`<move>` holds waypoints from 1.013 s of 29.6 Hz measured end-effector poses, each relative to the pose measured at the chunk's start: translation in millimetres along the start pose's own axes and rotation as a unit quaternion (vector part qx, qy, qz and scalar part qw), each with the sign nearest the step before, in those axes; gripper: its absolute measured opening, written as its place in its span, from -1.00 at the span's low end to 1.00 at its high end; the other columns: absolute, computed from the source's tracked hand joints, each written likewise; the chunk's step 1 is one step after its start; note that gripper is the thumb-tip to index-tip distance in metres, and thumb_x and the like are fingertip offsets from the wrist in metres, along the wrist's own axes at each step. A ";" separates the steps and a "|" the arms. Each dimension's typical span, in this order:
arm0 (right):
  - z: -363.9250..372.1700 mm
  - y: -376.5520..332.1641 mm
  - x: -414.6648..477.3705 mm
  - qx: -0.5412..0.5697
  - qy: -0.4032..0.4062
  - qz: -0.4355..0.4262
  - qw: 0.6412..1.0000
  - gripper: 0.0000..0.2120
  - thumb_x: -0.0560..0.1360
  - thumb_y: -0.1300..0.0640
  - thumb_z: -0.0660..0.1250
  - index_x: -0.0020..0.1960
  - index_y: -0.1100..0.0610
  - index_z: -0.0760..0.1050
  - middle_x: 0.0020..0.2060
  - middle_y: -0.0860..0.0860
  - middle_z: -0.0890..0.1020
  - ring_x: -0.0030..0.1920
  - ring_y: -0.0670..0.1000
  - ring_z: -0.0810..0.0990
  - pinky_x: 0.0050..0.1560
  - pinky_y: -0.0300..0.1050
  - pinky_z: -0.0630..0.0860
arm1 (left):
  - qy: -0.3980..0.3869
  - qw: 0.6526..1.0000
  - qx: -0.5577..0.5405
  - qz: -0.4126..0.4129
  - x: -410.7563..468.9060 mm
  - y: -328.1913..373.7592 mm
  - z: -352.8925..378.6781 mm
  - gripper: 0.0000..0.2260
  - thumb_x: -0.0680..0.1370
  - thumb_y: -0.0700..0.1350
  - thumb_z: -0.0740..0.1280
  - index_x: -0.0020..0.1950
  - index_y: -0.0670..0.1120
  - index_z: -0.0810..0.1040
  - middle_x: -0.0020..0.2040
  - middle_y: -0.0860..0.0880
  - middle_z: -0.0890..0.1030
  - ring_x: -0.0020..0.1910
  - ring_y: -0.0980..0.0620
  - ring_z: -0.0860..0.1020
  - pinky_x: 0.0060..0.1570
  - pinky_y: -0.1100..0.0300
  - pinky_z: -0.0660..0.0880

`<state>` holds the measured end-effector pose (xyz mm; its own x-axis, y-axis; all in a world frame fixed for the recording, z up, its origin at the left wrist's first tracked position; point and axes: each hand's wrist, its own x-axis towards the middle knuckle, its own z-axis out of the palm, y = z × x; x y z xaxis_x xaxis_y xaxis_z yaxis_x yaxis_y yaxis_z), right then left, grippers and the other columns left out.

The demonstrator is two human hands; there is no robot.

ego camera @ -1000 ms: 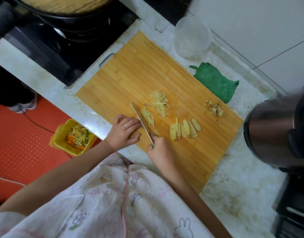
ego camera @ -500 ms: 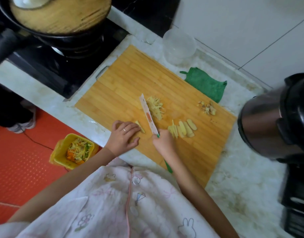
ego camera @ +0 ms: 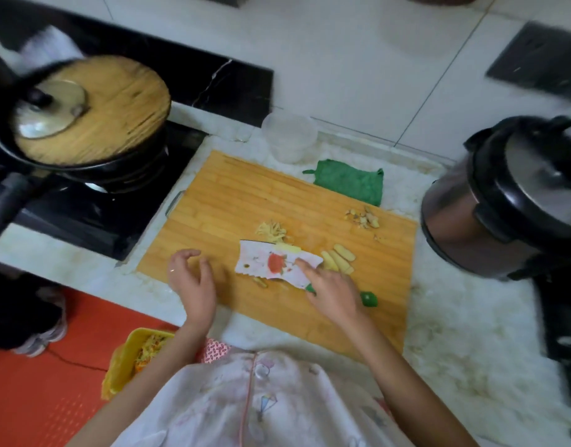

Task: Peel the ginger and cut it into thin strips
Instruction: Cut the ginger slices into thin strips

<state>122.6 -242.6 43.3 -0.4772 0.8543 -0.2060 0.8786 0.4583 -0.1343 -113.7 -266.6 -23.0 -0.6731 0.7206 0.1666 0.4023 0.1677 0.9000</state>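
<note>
Cutting board (ego camera: 245, 201): rectangular, striped bamboo, lying on the mottled white stone desk (ego camera: 455, 317).
Ginger strips (ego camera: 271, 230): a loose heap of thin pale-yellow shreds on the board, just beyond the blade.
Ginger slices (ego camera: 337, 258): flat oval pieces overlapping in a row, just right of the blade.
Peel scraps (ego camera: 363, 217): small knobbly brown bits near the board's far right corner.
Knife (ego camera: 277, 262): broad white blade with a red print, flat side up.
Your right hand (ego camera: 332, 291): wraps the green handle, forefinger stretched along the blade.
Your left hand (ego camera: 190, 282): hovers over the board's near left edge, fingers loosely curled, holding nothing.
</note>
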 end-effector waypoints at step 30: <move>18.4 44.5 -59.5 0.136 0.279 0.137 0.941 -0.30 0.18 0.30 0.55 0.28 -0.03 0.53 -0.36 -0.10 0.44 -0.39 -0.12 0.34 -0.36 -0.33 0.23 | -0.429 0.903 -0.007 0.029 57.7 95.6 78.3 -0.76 0.44 -0.48 0.38 -0.07 -0.17 0.57 -0.30 -0.01 0.52 -0.35 0.17 0.53 -0.32 0.42 0.52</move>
<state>189.7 -277.5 31.7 -0.0825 0.9618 0.2612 0.8930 0.1877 -0.4091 -65.5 -156.3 41.1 0.0806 0.9847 -0.1546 0.4088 0.1088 0.9061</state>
